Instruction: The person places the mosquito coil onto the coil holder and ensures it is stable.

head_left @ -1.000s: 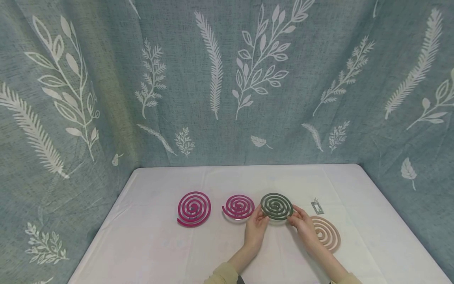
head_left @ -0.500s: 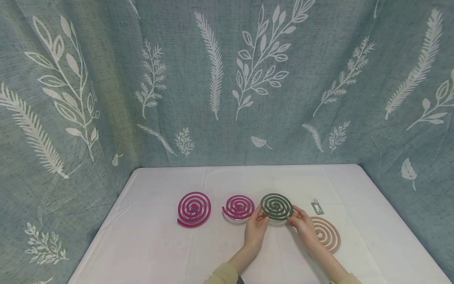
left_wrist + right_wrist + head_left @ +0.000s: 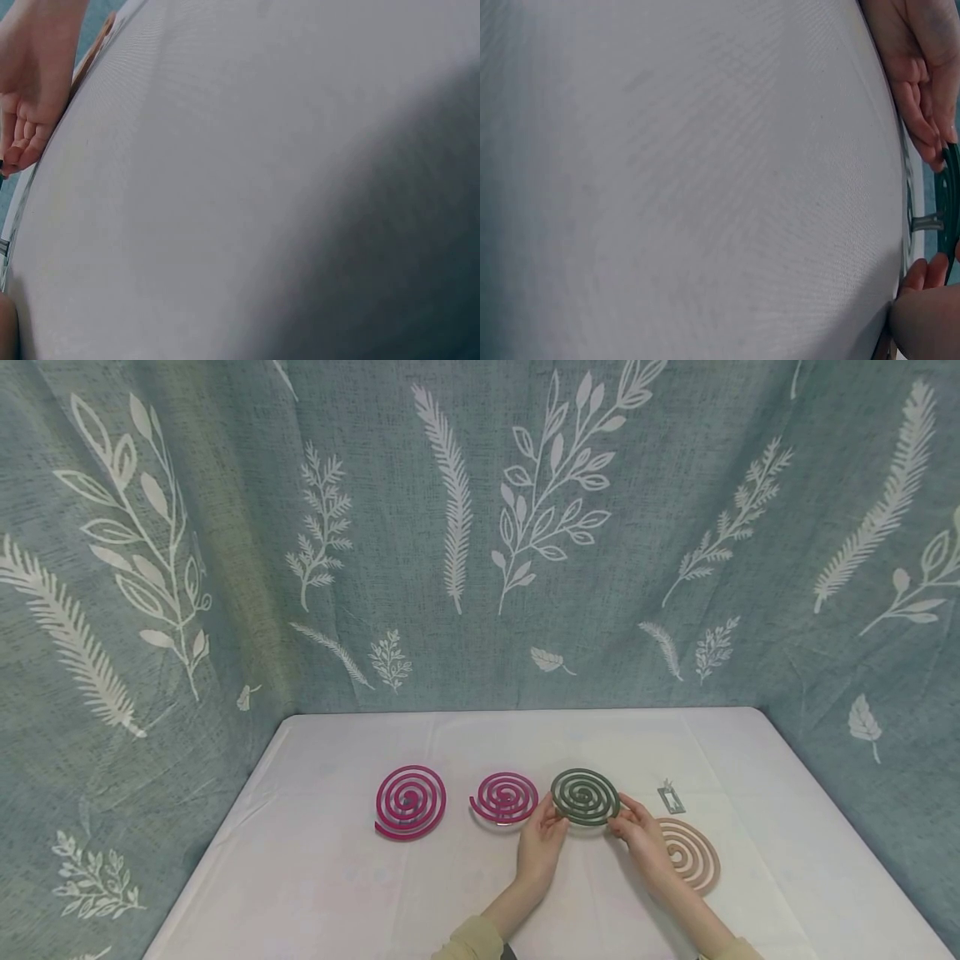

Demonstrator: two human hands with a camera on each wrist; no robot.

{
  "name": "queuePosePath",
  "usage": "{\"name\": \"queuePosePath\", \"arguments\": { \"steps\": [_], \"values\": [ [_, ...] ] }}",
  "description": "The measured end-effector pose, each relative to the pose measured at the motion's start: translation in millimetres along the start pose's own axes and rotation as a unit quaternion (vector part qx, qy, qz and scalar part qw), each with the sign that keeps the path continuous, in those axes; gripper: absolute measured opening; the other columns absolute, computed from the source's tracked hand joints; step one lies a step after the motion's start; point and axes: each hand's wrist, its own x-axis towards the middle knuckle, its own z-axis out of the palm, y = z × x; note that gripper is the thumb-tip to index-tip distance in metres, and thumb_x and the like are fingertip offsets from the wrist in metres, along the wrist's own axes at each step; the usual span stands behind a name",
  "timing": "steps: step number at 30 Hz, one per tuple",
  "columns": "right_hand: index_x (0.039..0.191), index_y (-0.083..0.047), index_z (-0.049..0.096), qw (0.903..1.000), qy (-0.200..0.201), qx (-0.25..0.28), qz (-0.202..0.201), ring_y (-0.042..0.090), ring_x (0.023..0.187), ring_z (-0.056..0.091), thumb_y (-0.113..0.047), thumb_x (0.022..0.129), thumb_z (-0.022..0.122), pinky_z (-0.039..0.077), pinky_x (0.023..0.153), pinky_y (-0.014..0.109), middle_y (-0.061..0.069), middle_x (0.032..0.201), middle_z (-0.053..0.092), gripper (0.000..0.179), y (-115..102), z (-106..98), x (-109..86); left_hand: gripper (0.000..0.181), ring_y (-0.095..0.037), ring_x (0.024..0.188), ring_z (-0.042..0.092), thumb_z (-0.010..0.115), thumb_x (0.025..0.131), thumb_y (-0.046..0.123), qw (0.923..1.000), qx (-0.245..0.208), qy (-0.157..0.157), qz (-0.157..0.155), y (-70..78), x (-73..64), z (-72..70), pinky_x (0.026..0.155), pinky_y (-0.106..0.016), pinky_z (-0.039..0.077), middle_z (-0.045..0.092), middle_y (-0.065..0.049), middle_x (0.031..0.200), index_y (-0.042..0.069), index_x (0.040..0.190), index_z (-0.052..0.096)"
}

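A dark green mosquito coil (image 3: pixel 583 795) lies roughly level above the white table, held at both sides. My left hand (image 3: pixel 540 849) pinches its left edge between thumb and fingers. At the lower right edge, my right hand (image 3: pixel 640 837) pinches the rim in the same way. Under the coil, a small metal stand (image 3: pixel 928 223) shows in the right wrist view; whether the coil is fixed on it I cannot tell. Just left of my left hand sits a magenta coil (image 3: pixel 506 796), raised on a stand. A tan coil (image 3: pixel 714 862) lies partly hidden behind my right forearm.
Another magenta coil (image 3: pixel 409 799) sits farther left, with a stand partly visible beneath it. A loose metal coil stand (image 3: pixel 676 811) with an upturned prong lies above the tan coil. A leaf-patterned blue-green curtain (image 3: pixel 480 660) encloses the white table (image 3: pixel 300 893).
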Motion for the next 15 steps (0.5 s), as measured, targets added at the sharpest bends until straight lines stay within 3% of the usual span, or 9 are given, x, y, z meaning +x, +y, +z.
{"name": "queuePosePath", "arguments": {
  "steps": [3, 6, 15],
  "values": [
    [0.142, 0.005, 0.032, 1.0, -0.001, 0.001, 0.005, 0.004, 0.074, 0.05, -0.003, 0.086, 0.052, 0.045, 0.072, 0.016, -0.001, 0.086, 0.051, 0.06, -0.2, -0.1, -0.7, 0.05, -0.017, 0.1, 0.06, 0.058, 0.091, 0.005, 0.9998, 0.003, 0.002, -0.018, 2.4, 0.1, 0.7, 0.09, -0.026, 0.052, 0.06, -0.018, 0.108, -0.009, 0.136, 0.042],
    [0.142, 0.006, 0.031, 1.0, -0.004, 0.002, 0.004, 0.005, 0.075, 0.05, -0.003, 0.086, 0.053, 0.045, 0.072, 0.016, 0.0, 0.087, 0.052, 0.061, -0.1, -0.1, -0.9, 0.052, -0.026, 0.103, 0.059, 0.058, 0.089, -0.001, 0.9972, 0.008, 0.006, -0.074, 7.3, 0.9, 2.1, 0.092, -0.029, 0.052, 0.059, -0.021, 0.111, -0.01, 0.137, 0.04],
    [0.142, 0.005, 0.032, 1.0, 0.001, -0.003, 0.004, 0.004, 0.073, 0.05, -0.003, 0.086, 0.052, 0.044, 0.071, 0.016, 0.0, 0.086, 0.051, 0.06, 0.4, -0.2, -0.5, 0.052, -0.029, 0.106, 0.058, 0.057, 0.09, -0.001, 0.9966, 0.007, 0.004, -0.082, 7.3, 1.0, 2.6, 0.094, -0.03, 0.051, 0.057, -0.022, 0.112, -0.01, 0.138, 0.039]
  ]
}}
